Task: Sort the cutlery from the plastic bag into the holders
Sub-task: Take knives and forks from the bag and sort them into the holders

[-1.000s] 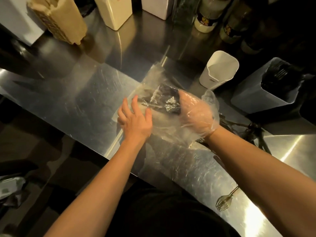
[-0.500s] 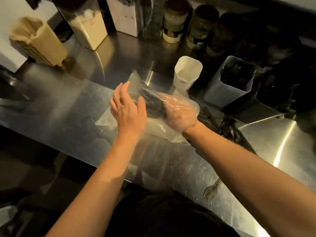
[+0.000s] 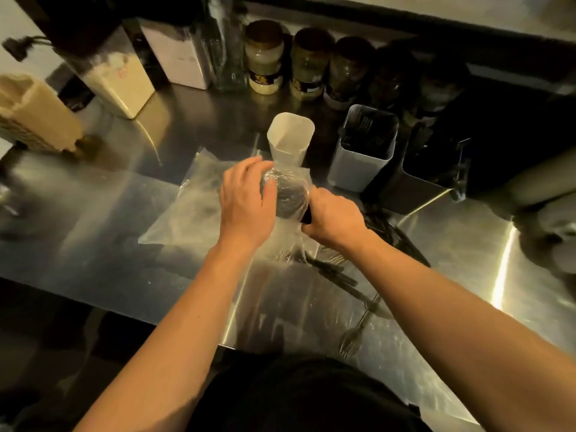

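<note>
In the middle of the frame, a dark bundle of cutlery (image 3: 291, 198) wrapped in a thin, clear plastic bag (image 3: 193, 213) is held between both hands. The left hand (image 3: 246, 204) is curled over its top; the right hand (image 3: 335, 218) is closed around its lower end. A white holder (image 3: 290, 140) and a grey holder (image 3: 361, 157) stand just behind on the shiny metal counter (image 3: 93, 219). The single pieces inside the bag are too dark to tell apart.

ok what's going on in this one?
A person is working dark cutlery out of a clear plastic bag on a steel counter. The left hand cups the bagged bundle while the right hand grips its near end. The white holder looks empty; the grey holder already has cutlery. Loose forks lie nearby.
</note>
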A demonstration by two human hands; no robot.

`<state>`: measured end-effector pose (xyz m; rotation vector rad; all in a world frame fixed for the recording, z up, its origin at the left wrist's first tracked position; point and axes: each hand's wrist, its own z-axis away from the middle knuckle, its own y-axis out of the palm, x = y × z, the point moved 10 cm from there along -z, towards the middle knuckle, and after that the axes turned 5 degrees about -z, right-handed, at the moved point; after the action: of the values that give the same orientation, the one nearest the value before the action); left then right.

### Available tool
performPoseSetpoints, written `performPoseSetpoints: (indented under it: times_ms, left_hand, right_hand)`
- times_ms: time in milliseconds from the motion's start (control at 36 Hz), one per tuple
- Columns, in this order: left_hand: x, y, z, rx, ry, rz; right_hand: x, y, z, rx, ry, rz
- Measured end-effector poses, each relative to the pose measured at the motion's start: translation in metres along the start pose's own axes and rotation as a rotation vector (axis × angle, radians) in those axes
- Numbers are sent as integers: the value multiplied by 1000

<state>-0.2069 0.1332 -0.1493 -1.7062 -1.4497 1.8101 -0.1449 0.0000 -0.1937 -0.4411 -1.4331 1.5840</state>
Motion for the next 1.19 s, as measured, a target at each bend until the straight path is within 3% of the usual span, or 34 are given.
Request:
performPoseSetpoints:
  times_ms: [167,417,611,944,1194]
  left_hand:
    - [-30,8,-6,-26,4,76]
    - [-40,-4,-28,-114,-266,417]
    - [-60,0,-34,-84,-288,322]
    - [-96,37,-22,171,-219,176]
    - [-121,74,-2,313,-438,887]
  right_hand:
    - [-35,-19,23,-38,-6,-49]
    - [-80,-46,54,-119,-19,-183]
    - [-112,-59,69,-167,1,-242]
    - [-155,-69,88,-203,103,-369]
    - [-144,-69,89,-240,121,-545]
